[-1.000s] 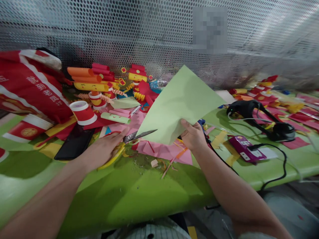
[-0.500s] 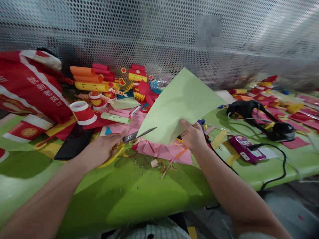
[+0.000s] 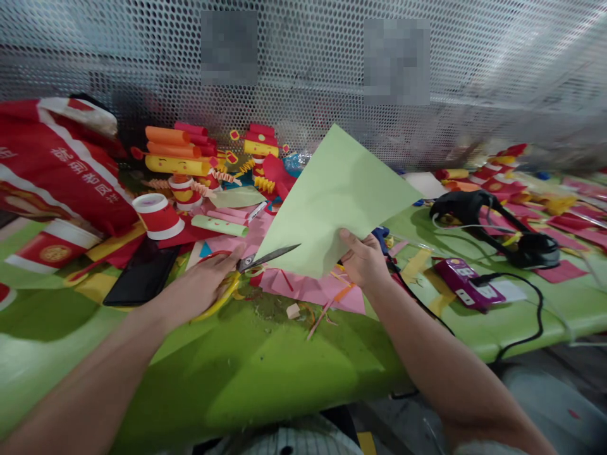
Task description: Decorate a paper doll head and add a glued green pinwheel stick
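My left hand (image 3: 206, 284) is closed around the handles of a pair of scissors (image 3: 277, 254), one red and one yellow. Their dark blade reaches to the right, in front of the lower left corner of a pale green sheet of paper (image 3: 339, 189). I cannot tell whether the other blade lies behind the sheet. Gripped at its lower edge, the sheet is held up tilted by my right hand (image 3: 364, 260), thumb in front and fingers mostly hidden. Below it lie pink paper (image 3: 313, 292) and small scraps (image 3: 293, 310) on the green table (image 3: 256, 379).
Paper-cup figures (image 3: 184, 189) stand behind, before a perforated metal screen (image 3: 303, 57). On the left are a red bag (image 3: 71, 164), red cups (image 3: 159, 215) and a black phone (image 3: 142, 272). A purple power strip (image 3: 467, 282) with cables and a black headband device (image 3: 497, 227) lie right.
The green sheet has shifted slightly left, along with my right hand. More of the red scissor handle now shows at my left hand, and the scissors have moved a little right.
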{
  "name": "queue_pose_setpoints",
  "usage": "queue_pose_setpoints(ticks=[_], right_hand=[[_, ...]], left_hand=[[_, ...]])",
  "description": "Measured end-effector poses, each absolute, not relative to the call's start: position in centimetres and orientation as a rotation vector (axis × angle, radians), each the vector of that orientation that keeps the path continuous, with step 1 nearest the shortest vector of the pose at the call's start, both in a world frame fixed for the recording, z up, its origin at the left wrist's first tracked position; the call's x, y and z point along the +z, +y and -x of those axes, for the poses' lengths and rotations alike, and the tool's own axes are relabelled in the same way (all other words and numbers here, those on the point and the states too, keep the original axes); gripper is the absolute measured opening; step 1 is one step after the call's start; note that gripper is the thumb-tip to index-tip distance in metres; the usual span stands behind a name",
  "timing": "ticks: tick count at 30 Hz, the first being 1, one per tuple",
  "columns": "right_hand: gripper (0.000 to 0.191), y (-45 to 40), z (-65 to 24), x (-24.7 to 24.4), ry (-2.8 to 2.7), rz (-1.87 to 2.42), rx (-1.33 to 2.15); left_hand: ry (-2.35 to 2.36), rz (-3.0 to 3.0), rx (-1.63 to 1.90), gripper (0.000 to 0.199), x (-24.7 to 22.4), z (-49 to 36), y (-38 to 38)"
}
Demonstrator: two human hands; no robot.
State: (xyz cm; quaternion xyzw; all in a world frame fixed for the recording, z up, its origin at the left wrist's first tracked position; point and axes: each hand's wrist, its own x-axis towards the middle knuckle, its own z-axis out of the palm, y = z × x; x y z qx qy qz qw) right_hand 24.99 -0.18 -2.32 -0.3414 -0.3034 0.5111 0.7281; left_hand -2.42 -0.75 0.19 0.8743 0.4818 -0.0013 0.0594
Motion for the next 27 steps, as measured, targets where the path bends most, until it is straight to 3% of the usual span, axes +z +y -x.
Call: queue_pose_setpoints(ticks=[13, 27], right_hand=[[0.019, -0.5, -24.91, -2.85, -0.741, 0.745, 1.197], [0.018, -0.25, -25.3, -3.3, -0.751, 0.751, 1.173]], left_hand=[[1.458, -2.603, -0.053, 0.064, 0.17, 1.92, -0.87], [1.451, -2.629, 0.033, 0.053, 0.09, 2.5, -0.91]])
